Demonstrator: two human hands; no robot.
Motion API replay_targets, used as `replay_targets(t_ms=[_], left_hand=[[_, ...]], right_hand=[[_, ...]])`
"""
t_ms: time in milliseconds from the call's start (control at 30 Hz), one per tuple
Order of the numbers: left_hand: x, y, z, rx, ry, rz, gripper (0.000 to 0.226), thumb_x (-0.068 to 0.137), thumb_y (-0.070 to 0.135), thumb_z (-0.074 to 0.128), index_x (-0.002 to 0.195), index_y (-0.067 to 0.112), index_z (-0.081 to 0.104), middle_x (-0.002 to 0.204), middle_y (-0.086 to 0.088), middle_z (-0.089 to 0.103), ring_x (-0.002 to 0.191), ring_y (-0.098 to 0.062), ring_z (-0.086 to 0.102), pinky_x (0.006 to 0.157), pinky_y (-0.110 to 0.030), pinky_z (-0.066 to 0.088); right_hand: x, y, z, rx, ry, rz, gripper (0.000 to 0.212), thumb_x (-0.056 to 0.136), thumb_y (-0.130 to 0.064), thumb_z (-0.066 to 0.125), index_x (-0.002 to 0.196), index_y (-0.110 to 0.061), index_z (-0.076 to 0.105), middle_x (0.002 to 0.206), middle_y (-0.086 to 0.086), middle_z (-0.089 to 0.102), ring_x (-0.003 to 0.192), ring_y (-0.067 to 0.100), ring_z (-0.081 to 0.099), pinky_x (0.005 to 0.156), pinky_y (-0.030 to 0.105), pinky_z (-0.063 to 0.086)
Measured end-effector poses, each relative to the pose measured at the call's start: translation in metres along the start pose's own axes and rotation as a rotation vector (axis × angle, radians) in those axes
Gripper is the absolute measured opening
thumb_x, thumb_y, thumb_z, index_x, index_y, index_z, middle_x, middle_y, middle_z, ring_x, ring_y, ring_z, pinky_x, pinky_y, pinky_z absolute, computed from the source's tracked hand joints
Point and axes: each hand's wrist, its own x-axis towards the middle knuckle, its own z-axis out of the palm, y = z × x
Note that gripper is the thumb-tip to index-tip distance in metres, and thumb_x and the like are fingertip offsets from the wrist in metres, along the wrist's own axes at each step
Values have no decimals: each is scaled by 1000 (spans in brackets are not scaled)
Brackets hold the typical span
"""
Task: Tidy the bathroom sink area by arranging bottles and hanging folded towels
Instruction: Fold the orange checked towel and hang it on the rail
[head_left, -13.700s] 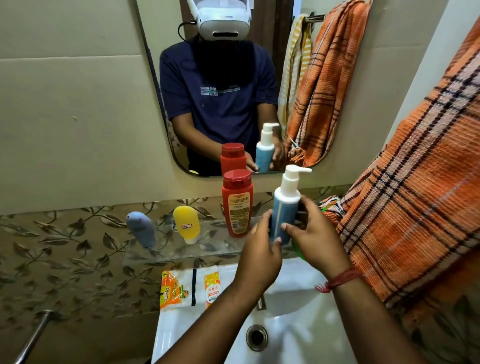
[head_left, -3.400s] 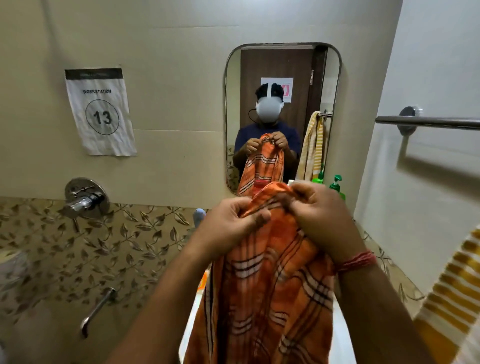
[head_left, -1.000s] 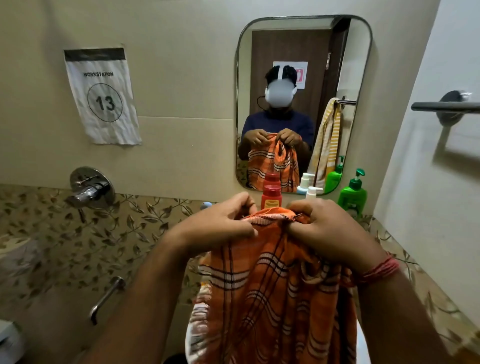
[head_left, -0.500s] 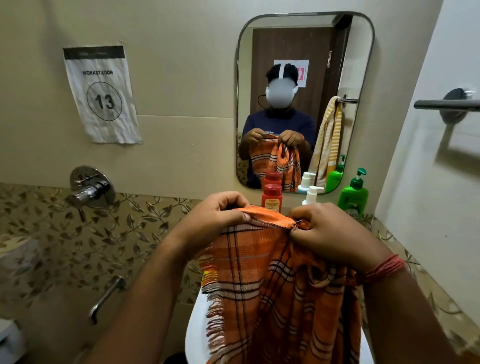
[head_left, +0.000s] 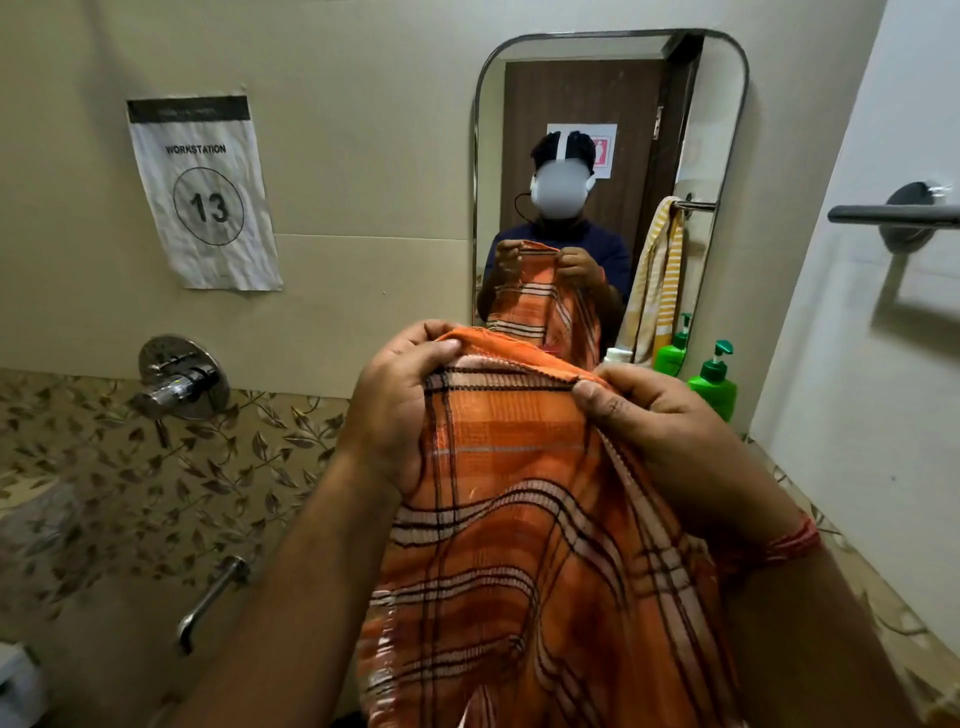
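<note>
L hand (head_left: 400, 410) & R hand (head_left: 670, 431): each grip curled, pinching top hem of orange plaid towel (head_left: 519, 519). Towel hangs between hands, in front of mirror (head_left: 727, 156).

We are raising both forearms in front of us, our left hand (head_left: 400, 410) and right hand (head_left: 670, 441) pinching the top edge of the towel (head_left: 519, 519) between thumbs and curled fingers, hands near each other.
</note>
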Motion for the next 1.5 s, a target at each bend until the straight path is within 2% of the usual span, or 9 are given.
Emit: replay_targets(t_ms=[167, 500, 700, 900, 1000, 1133, 1233, 1300, 1500], left_hand=[[-2, 0, 3, -61, 113, -3, 20, 97, 2, 47, 90, 10, 64, 68, -6, 65, 57, -17, 62, 52, -26, 54], [-8, 13, 9, 283, 4, 106, 12, 100, 12, 57, 98, 15, 69, 78, -3, 74, 70, -17, 72, 58, -29, 57], [-3, 21, 4, 286, 9, 114, 20, 100, 24, 59, 86, 21, 71, 75, -6, 70, 62, -19, 68, 59, -34, 56], [12, 26, -27, -10, 331, 123, 21, 98, 10, 58, 79, 15, 64, 61, 1, 66, 56, -13, 64, 57, -26, 56], [23, 24, -58, -38, 601, 166, 24, 95, 12, 62, 71, 17, 61, 59, 4, 63, 54, -12, 62, 65, -30, 54], [2, 0, -31, 375, 129, 151, 12, 92, 23, 69, 102, 31, 68, 84, 7, 66, 64, -4, 63, 54, -18, 49], [-14, -20, 6, 572, -400, 9, 37, 87, 38, 72, 122, 30, 64, 115, 7, 71, 107, -10, 68, 85, -26, 58], [-20, -28, 17, 627, -525, 24, 26, 92, 35, 67, 112, 19, 68, 105, -1, 73, 99, -17, 70, 88, -36, 58], [5, -15, -32, 461, 143, 166, 18, 95, 26, 60, 79, 26, 69, 71, 6, 66, 70, -16, 62, 65, -32, 49]], right_hand=[[-2, 14, 0, -309, -76, 90, 17, 96, -31, 55, 89, -21, 67, 82, -1, 69, 78, 15, 66, 74, 40, 55], [-6, 19, 10, -162, 451, -145, 24, 102, -19, 46, 85, -16, 62, 75, 5, 63, 68, 22, 59, 62, 41, 50], [-13, 25, 4, 120, 46, 13, 32, 85, -41, 58, 86, -9, 65, 79, 5, 70, 72, 23, 69, 60, 33, 59], [-32, 52, -29, 128, -6, 169, 30, 77, -44, 74, 71, -15, 69, 72, 10, 63, 66, 24, 60, 55, 27, 53], [-35, 62, -42, 114, 156, 199, 69, 48, -68, 83, 78, -8, 64, 74, 10, 63, 66, 21, 61, 54, 25, 52], [-20, 46, -25, -19, 219, 37, 41, 80, -55, 68, 76, -14, 66, 69, -3, 66, 67, 11, 63, 58, 17, 50], [1, 17, 8, -238, 114, -117, 30, 95, -35, 57, 82, -10, 66, 76, 3, 66, 72, 17, 63, 67, 29, 51], [8, 9, 20, -201, 86, -144, 34, 96, -34, 56, 85, -3, 64, 78, 11, 66, 72, 21, 63, 69, 35, 52], [-23, 42, -16, -30, -64, 163, 31, 82, -32, 70, 88, -2, 63, 78, 9, 67, 69, 22, 65, 62, 31, 55]])
